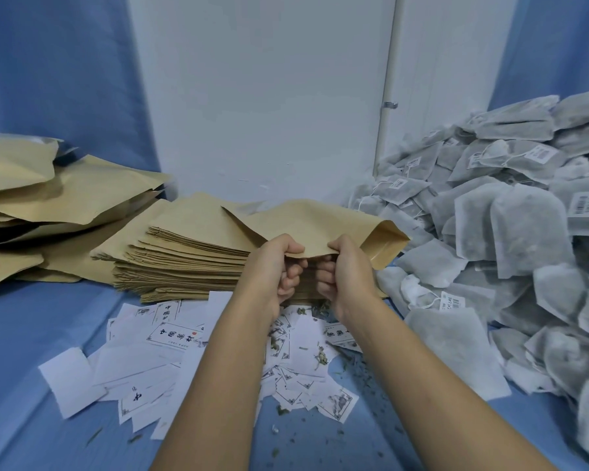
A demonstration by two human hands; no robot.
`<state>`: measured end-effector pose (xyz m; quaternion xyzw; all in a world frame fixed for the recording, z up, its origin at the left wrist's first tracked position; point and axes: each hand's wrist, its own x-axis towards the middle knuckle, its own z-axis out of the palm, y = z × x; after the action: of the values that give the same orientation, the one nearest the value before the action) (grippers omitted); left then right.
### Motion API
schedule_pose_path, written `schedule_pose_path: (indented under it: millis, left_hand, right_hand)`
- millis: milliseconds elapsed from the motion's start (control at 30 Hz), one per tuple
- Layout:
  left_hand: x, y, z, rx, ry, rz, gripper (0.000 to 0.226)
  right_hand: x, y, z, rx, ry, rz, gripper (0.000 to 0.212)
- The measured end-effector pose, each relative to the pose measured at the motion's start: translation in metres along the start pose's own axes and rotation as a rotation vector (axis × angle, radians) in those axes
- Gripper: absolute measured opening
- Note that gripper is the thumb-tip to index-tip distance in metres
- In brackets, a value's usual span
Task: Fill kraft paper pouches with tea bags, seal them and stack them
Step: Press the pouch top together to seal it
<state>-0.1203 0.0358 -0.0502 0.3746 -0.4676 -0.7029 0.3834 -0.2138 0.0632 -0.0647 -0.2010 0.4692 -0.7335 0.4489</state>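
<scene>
Both hands hold one kraft paper pouch (323, 222) above the table's middle, its near edge pinched between thumbs and curled fingers. My left hand (279, 266) grips the edge on the left, my right hand (340, 270) on the right, close together. The pouch lies roughly flat, its open gusset end pointing right. Under it sits a thick stack of flat empty pouches (184, 260). A large heap of grey tea bags (510, 232) with strings and white tags fills the right side.
Bulkier kraft pouches (48, 198) are piled at the left. White printed label cards (170, 351) and scattered green tea crumbs (320, 358) lie on the blue cloth (31, 334) in front. A white wall panel (259, 96) and blue curtains stand behind.
</scene>
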Motion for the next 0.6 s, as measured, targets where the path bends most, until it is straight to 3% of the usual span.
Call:
schedule_pose_path:
  millis: [133,300,400,533,600]
  left_hand:
    - [0.0,0.001,0.0,-0.022,0.078,0.019,0.029]
    - [0.001,-0.011,0.016,-0.074,0.425,0.25,0.022]
    - [0.003,-0.013,0.013,-0.12,0.397,0.176,0.016]
    - [0.005,-0.01,0.009,-0.125,0.423,0.202,0.018]
    - [0.004,-0.011,0.012,-0.114,0.425,0.203,0.018]
  right_hand:
    - [0.0,0.001,0.001,0.039,0.049,0.009,0.031]
    - [-0.008,0.012,0.014,-0.046,-0.044,-0.038,0.033]
    - [-0.013,0.013,0.017,-0.104,-0.083,-0.027,0.034]
    - [-0.009,0.013,0.015,0.142,0.002,0.047,0.029]
    - [-0.007,0.012,0.014,0.132,0.01,0.029,0.027]
